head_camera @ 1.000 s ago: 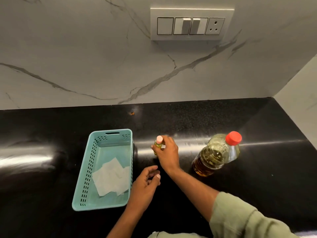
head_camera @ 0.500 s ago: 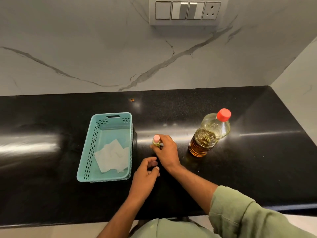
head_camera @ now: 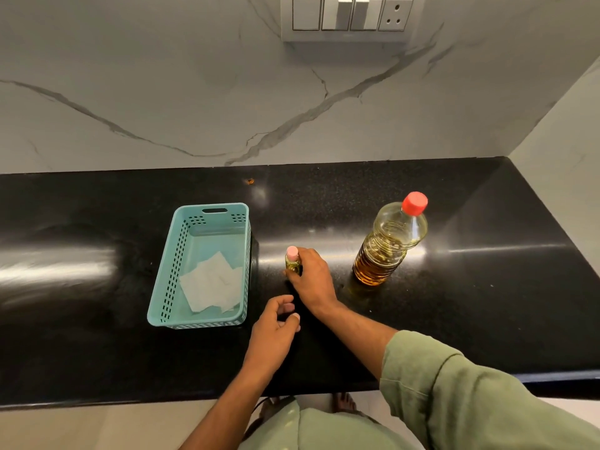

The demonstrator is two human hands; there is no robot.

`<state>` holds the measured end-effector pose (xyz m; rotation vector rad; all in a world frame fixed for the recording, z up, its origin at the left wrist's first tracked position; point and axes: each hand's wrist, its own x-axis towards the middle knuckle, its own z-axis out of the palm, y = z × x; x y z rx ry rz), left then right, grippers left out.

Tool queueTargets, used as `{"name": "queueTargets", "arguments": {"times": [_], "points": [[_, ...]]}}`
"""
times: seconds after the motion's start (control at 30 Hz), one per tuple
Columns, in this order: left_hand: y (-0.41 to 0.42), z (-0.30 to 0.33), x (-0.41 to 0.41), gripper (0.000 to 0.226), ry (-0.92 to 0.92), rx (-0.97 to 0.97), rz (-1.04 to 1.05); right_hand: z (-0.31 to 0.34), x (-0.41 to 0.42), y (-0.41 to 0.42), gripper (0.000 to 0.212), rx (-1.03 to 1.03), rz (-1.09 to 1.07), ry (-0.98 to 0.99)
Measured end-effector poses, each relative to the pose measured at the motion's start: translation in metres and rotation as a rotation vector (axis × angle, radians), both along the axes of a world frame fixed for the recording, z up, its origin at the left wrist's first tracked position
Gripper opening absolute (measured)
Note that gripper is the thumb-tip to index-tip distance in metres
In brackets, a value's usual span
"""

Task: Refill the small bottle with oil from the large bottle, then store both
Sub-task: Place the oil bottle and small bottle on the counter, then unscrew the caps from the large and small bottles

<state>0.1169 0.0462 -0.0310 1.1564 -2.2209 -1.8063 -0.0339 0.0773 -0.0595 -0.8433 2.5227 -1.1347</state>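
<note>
Head view | right hand [head_camera: 313,280] grips small bottle [head_camera: 293,262] | labels unreadable

Two bottles stood on the worktop [head_camera: 487,303]: one small bottle [head_camera: 293,263] and one large bottle [head_camera: 389,241]. There was one basket [head_camera: 168,280], holding a few paper sheets [head_camera: 211,284]. Two hands showed, the left hand [head_camera: 274,332] and the right hand [head_camera: 313,280].

No text, label, brand or number can be read anywhere: the large bottle [head_camera: 389,245] and the small bottle [head_camera: 293,262] show none.
</note>
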Motion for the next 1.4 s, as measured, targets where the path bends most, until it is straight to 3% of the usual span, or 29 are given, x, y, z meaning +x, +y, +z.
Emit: {"name": "queueTargets", "arguments": {"times": [0.2, 0.57, 0.7, 0.8, 1.03, 1.27, 1.4], "points": [[0.001, -0.004, -0.001, 0.036, -0.025, -0.018, -0.004, 0.001, 0.001, 0.002, 0.045, 0.017, -0.008, -0.005], [0.011, -0.006, -0.005, 0.04, -0.024, 0.006, -0.016, 0.005, 0.006, 0.025, 0.072, 0.059, -0.02, -0.118], [0.011, -0.007, -0.002, 0.042, -0.035, -0.021, -0.024, 0.007, 0.019, 0.058, 0.057, 0.059, 0.013, -0.116], [0.0, -0.006, -0.009, 0.049, -0.028, -0.146, -0.014, 0.01, 0.027, 0.08, 0.047, 0.05, 0.016, -0.123], [-0.033, 0.002, -0.07, 0.08, 0.039, -0.354, 0.097, 0.03, 0.034, 0.095, 0.038, 0.032, -0.005, -0.115], [-0.017, 0.001, -0.081, 0.074, 0.096, -0.398, 0.167, 0.071, 0.029, 0.111, 0.027, -0.048, -0.044, -0.071], [0.017, 0.008, -0.065, 0.063, 0.284, -0.479, 0.22, 0.13, 0.019, 0.13, 0.019, -0.216, -0.092, 0.195]]}}
